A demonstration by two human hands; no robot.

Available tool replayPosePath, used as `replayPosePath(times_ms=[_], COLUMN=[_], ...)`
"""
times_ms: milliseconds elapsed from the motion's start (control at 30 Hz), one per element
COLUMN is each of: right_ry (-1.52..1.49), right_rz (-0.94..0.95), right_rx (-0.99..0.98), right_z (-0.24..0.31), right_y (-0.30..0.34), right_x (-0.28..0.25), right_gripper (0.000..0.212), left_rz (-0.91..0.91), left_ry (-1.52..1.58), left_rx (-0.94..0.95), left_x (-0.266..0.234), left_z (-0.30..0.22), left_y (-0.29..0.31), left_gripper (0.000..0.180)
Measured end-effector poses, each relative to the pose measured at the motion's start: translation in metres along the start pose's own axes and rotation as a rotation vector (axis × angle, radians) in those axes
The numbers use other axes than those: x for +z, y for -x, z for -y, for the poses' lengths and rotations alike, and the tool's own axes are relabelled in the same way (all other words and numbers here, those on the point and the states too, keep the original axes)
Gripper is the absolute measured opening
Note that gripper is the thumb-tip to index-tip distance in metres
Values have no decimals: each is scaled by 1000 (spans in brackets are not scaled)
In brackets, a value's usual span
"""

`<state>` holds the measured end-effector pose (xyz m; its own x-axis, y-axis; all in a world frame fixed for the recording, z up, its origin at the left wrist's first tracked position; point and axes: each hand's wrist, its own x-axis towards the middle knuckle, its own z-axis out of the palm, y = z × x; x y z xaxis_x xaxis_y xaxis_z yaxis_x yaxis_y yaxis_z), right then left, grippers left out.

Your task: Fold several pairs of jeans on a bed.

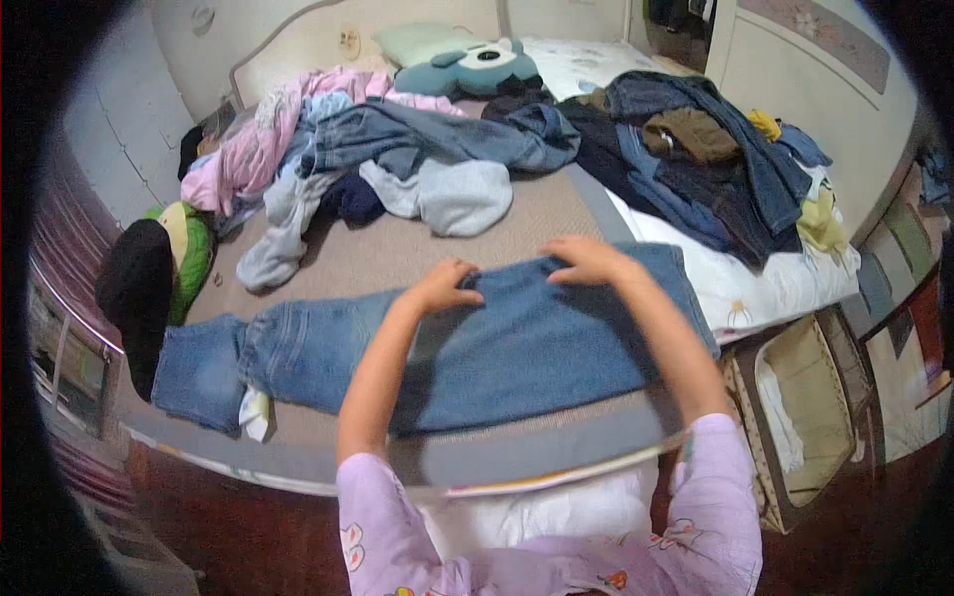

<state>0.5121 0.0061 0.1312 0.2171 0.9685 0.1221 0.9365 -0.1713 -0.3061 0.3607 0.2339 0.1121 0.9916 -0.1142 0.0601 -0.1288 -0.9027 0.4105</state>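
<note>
A pair of blue jeans (537,348) lies stretched flat across the near part of the bed, legs to the right. My left hand (447,286) rests on its far edge near the middle, thumb and fingers apart. Farther right along the same edge, my right hand (586,261) lies over the denim with its fingers spread from the thumb. Neither hand visibly grips the cloth. At the left end sits a denim section (202,370); whether it belongs to the same jeans I cannot tell. A small white piece (255,414) pokes out beneath.
Beyond the jeans are piled a pink garment (238,164), grey clothes (465,197) and more denim (417,137). Dark trousers (735,149) heap at the right. A plush toy (467,68) and green pillow stand behind. A beige storage box (805,407) is beside the bed; a black item (139,288) lies left.
</note>
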Motion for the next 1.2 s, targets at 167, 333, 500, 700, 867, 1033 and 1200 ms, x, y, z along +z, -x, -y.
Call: replayPosePath(times_ms=[167, 333, 500, 700, 867, 1033, 1200], right_ry=[-63, -102, -141, -197, -487, -501, -772], right_rz=[354, 420, 454, 375, 554, 939, 849], right_rx=[178, 205, 140, 37, 168, 300, 433], right_z=[-2, -9, -6, 12, 9, -9, -46], right_y=[-61, -80, -84, -88, -100, -108, -79], right_x=[26, 26, 25, 33, 29, 32, 23], right_gripper=[52, 44, 37, 41, 41, 42, 40], left_rz=[81, 335, 344, 316, 350, 340, 479], left_ry=[31, 39, 193, 440, 537, 456, 399], left_rx=[-36, -207, -63, -130, -219, -325, -359], left_x=[3, -6, -7, -6, -2, -9, -32], left_z=[23, 27, 39, 32, 38, 39, 61], left_y=[-10, -21, -24, -29, -34, -30, -10], left_gripper=[55, 46, 31, 29, 38, 42, 54])
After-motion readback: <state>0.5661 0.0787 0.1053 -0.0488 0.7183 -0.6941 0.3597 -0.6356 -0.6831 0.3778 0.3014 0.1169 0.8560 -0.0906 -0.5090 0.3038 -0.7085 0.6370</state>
